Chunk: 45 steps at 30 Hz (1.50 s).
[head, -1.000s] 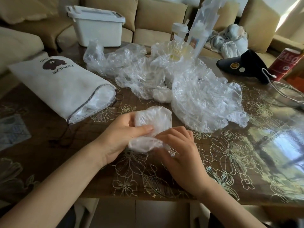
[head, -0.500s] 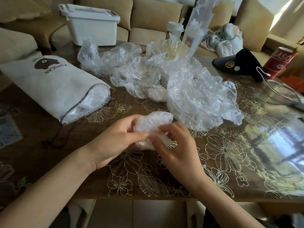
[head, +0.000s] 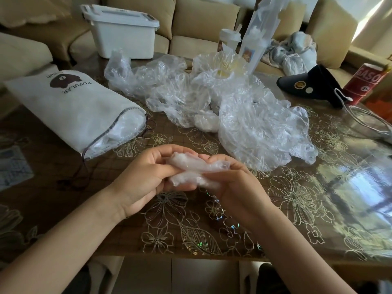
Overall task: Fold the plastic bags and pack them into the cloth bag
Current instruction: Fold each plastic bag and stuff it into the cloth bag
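Observation:
A small clear plastic bag (head: 196, 169), squeezed into a narrow bundle, sits between both hands just above the table. My left hand (head: 146, 172) grips its left end with curled fingers. My right hand (head: 235, 183) pinches its right end, fingers curled round it. The white cloth bag (head: 72, 107) with a bear logo lies on its side at the left, its drawstring mouth open toward me and stuffed with clear plastic. A heap of crumpled clear plastic bags (head: 250, 122) spreads across the middle of the table, with a small folded one (head: 206, 123) in front of it.
The table (head: 297, 198) has a glossy flower-patterned cover. A white lidded bin (head: 123, 35) stands at the back left. At the right lie a black visor cap (head: 314, 85), a red can (head: 367, 81) and a white cord. A sofa runs behind.
The bag has been squeezed from a rounded pad into a thinner, longer bundle. Both hands have lifted slightly and turned, holding its two ends.

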Tool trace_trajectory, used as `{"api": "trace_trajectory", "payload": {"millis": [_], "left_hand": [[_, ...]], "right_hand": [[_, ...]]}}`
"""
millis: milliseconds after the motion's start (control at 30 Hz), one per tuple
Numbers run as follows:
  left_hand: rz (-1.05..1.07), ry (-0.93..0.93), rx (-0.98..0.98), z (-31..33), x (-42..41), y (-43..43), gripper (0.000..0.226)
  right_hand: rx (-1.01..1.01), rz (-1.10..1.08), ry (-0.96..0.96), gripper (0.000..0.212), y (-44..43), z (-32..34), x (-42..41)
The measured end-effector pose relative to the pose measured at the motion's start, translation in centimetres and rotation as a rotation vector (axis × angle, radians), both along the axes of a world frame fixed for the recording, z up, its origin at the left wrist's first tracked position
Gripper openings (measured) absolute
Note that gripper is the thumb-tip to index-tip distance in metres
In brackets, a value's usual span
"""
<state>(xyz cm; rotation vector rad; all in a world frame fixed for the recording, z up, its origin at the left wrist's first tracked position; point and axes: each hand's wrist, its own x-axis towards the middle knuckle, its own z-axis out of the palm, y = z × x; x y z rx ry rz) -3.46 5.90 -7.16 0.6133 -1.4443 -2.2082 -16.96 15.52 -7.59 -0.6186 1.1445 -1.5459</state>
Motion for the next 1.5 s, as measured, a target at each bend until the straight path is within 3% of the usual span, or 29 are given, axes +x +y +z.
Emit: {"api": "trace_trajectory", "payload": {"millis": [100, 233, 333, 533, 667, 800, 900, 967, 1033, 1100, 1200, 1333, 1500], "left_hand": [[0.083, 0.026, 0.012, 0.0, 0.1, 0.0, 0.023], [0.168, 0.019, -0.029, -0.4, 1.0, -0.5, 0.047], [0.183, -0.023, -0.267, -0.5, 2.2, -0.9, 0.054], [0.141, -0.095, -0.695, -0.4, 4.1, -2.2, 0.051], [0.154, -0.041, -0.731, -0.5, 4.5, -2.5, 0.048], [0.152, -0.031, -0.727, -0.9, 6.6, -3.4, 0.036], [0.177, -0.025, -0.743, -0.7, 7.9, -3.6, 0.027], [0.39, -0.076, -0.948, -0.9, 8.2, -4.5, 0.03], [0.613, -0.294, -1.326, -1.8, 8.0, -6.2, 0.038], [0.607, -0.545, -1.445, -2.9, 7.7, -7.7, 0.054], [0.519, -0.702, -1.391, -3.4, 7.1, -8.9, 0.074], [0.556, -0.723, -1.337, -3.0, 6.7, -9.8, 0.058], [0.562, -0.335, -0.893, -2.3, 7.2, -10.1, 0.044]], "right_hand": [[0.016, -0.015, -0.158, 0.041, -0.8, 0.2, 0.3], [0.025, 0.027, -0.196, 0.036, -1.5, 0.2, 0.5], [0.051, 0.032, 0.003, 0.044, -1.5, 0.0, 0.3], [0.002, 0.003, 0.435, 0.019, -2.2, 0.5, 0.9], [0.064, 0.269, 0.699, 0.034, -3.4, 1.5, 2.3], [0.07, 0.201, 0.928, 0.025, -4.7, 1.8, 3.8], [0.082, 0.171, 0.86, 0.016, -5.9, 1.8, 4.6], [0.114, 0.123, 0.806, 0.009, -6.7, 1.8, 4.6], [0.146, 0.069, 0.671, 0.007, -7.5, 1.5, 4.3], [0.191, 0.018, 0.449, 0.005, -8.1, 1.4, 4.6], [0.266, -0.035, 0.192, 0.006, -8.6, 1.6, 4.9], [0.252, -0.008, 0.178, 0.012, -8.4, 1.4, 4.7], [0.159, 0.138, 0.21, 0.026, -9.2, 1.4, 6.2]]}}
